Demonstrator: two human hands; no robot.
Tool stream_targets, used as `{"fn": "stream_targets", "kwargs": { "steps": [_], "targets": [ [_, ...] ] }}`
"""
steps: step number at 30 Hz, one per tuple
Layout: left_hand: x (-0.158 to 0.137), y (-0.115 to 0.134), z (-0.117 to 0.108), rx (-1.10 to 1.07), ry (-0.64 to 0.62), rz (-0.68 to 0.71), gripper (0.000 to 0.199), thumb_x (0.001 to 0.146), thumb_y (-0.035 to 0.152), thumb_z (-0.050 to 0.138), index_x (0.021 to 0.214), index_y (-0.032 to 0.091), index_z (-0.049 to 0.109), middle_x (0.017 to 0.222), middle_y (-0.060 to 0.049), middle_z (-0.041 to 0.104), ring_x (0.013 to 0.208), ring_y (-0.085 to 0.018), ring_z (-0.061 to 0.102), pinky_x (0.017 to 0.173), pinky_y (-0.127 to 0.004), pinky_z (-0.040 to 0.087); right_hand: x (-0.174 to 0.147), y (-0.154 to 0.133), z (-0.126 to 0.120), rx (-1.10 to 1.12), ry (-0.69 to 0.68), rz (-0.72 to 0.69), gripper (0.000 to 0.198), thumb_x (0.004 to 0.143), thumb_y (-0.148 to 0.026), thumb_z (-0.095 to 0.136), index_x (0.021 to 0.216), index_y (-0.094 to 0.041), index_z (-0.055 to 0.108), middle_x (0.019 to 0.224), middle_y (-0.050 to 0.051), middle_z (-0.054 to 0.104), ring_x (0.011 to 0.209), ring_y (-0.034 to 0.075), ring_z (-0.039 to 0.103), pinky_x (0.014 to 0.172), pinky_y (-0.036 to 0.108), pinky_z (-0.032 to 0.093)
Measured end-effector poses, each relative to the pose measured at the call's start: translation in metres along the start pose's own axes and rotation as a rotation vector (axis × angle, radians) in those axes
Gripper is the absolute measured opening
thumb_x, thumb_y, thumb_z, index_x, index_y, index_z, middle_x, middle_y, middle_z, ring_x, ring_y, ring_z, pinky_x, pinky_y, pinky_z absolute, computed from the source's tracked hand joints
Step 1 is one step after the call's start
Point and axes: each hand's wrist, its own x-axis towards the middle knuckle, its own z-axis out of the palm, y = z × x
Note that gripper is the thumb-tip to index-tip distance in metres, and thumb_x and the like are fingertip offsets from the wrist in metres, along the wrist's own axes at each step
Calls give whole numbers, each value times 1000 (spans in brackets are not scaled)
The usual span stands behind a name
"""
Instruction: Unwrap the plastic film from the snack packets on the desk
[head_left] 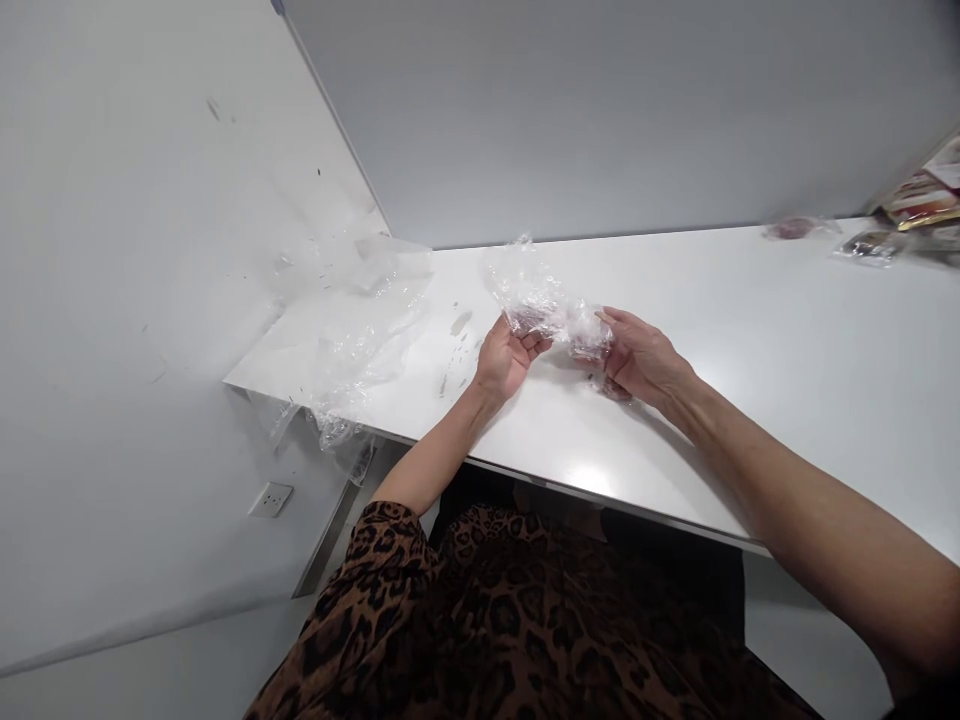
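Note:
Above the white table [720,310], a crinkled clear plastic wrapping [532,285] is held between both of my hands. My left hand [510,362] has its fingers curled under the left part, where something dark reddish shows through. My right hand [641,360] grips the right end, where pinkish-red contents are visible inside the film. Just beneath the right fingers is a small dark red wrapped item [616,390]; I cannot tell whether it is held or lying on the table. Glare on the film hides what exactly is inside.
Loose clear plastic film [367,310] lies across the table's left end and hangs over its front edge. Small wrapped packets [870,247] and printed packages [926,200] sit at the back right. A grey panel [600,120] rises behind the table, and a white wall [135,250] borders the left.

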Motion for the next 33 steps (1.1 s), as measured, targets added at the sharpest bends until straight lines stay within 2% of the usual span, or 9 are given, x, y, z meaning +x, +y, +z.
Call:
{"fn": "stream_targets", "kwargs": {
  "steps": [6,10,14,17,20,22,25,28,33],
  "targets": [
    [-2,5,4,-2,14,-14,36,111,30,37,100,19,70,96,-7,78,107,-19,75,103,-39,58,-6,3,6,16,-148,55,50,78,-65,86,109,-32,65,134,6,68,114,29,70,90,51,69],
    [-2,5,4,-8,-20,11,37,111,30,38,107,17,71,104,-9,81,106,-19,76,102,-39,60,-9,5,9,-56,-201,64,70,72,-74,87,125,-35,62,155,6,54,134,34,60,108,58,60],
    [0,4,3,-16,-62,27,35,110,30,39,111,17,72,108,-9,81,105,-19,76,103,-39,60,-10,7,7,-246,-194,2,106,67,-58,96,156,-35,44,163,11,46,146,37,51,123,60,45],
    [2,3,1,-37,-48,40,35,111,33,39,105,17,70,100,-7,81,99,-17,77,102,-38,60,-10,10,5,-411,-177,-168,112,61,-45,102,158,-34,46,169,10,39,155,41,38,122,61,45],
    [5,2,-2,-13,-15,49,36,111,40,41,107,18,69,99,-8,80,103,-20,78,104,-42,60,-9,12,5,-477,-126,-273,89,64,-48,100,144,-34,63,153,8,58,144,40,53,111,59,56],
    [6,2,-4,18,13,49,36,111,41,41,108,18,69,103,-9,81,110,-22,77,105,-44,60,-10,13,7,-439,-91,-262,64,73,-57,92,127,-30,73,117,7,74,114,33,71,93,51,65],
    [7,3,-7,2,51,32,38,112,38,38,98,18,67,110,-10,80,116,-21,76,106,-41,60,-9,13,10,-338,-91,-224,44,80,-65,85,94,-23,76,83,4,72,81,22,72,69,38,64],
    [9,4,-10,-69,107,15,38,112,35,39,89,18,64,113,-12,80,119,-20,75,104,-36,60,-4,13,8,-178,-22,-205,46,76,-62,90,79,-22,69,87,5,72,75,18,69,60,32,63],
    [15,4,-15,-178,274,-15,30,110,27,40,95,16,63,112,-15,78,117,-19,74,98,-32,62,12,12,-5,78,177,-133,44,82,-61,85,85,-25,59,97,7,75,76,19,69,56,36,67]
  ]
}}
